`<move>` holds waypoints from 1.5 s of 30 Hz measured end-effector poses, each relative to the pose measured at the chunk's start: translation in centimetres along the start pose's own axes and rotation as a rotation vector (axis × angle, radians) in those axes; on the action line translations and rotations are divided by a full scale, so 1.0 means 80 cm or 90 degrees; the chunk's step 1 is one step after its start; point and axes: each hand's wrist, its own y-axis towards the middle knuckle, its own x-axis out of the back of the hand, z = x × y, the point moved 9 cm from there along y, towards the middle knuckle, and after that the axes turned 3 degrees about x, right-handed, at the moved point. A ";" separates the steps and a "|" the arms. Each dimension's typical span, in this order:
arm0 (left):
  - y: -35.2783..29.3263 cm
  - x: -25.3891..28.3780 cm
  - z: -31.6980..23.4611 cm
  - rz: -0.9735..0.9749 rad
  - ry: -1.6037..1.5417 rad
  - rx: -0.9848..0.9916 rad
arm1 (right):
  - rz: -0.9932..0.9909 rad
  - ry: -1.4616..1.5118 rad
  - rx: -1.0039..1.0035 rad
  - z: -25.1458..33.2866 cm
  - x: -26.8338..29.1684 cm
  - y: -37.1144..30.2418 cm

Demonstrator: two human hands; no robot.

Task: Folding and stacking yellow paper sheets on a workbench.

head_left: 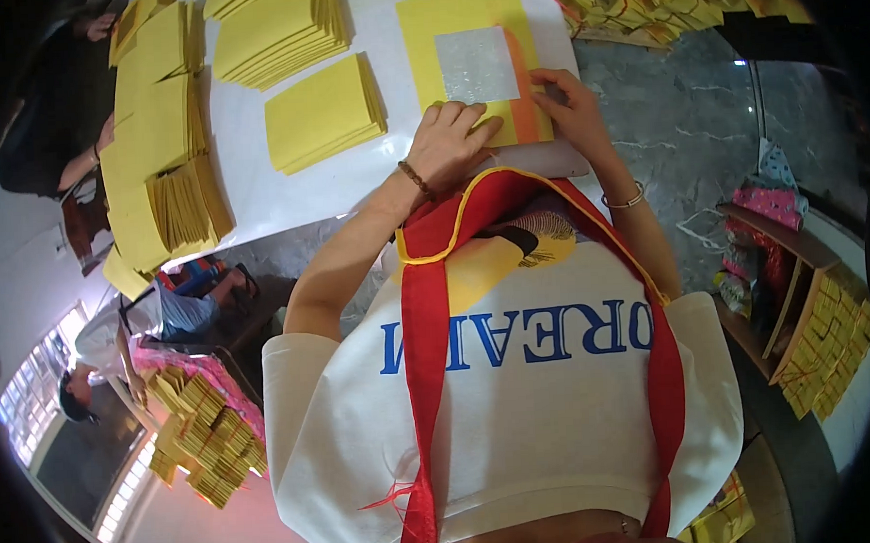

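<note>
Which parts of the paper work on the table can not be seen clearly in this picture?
Head view only:
- Near edge of the yellow sheet: covered by the left hand and right hand.
- Orange strip: partly under the right hand's fingers.
- Silver square: surface glares; any pattern unreadable.
- Paper stacks at the top: cut off by the picture edge.
- Folded bundles on the right shelf: too small and bent at the rim.

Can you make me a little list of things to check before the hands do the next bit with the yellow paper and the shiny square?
1. Left hand rests on the yellow sheet: ok.
2. Right hand touches the sheet's right edge: ok.
3. Silver square lies flat on the sheet: ok.
4. Orange strip shows beside the square: ok.
5. Sheet fully on the white table: ok.
6. Square stuck down: cannot tell.
</note>
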 end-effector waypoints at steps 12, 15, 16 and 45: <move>0.017 -0.016 0.043 0.071 -0.306 0.134 | -0.023 0.117 -0.035 -0.021 0.000 -0.004; 0.017 -0.017 0.046 0.085 -0.322 0.151 | -0.015 0.102 -0.046 -0.019 -0.001 -0.004; 0.017 -0.018 0.046 0.091 -0.324 0.156 | -0.015 0.101 -0.046 -0.019 -0.001 -0.004; 0.010 0.019 0.099 0.091 -0.183 0.163 | 0.068 0.194 -0.028 -0.006 0.002 0.001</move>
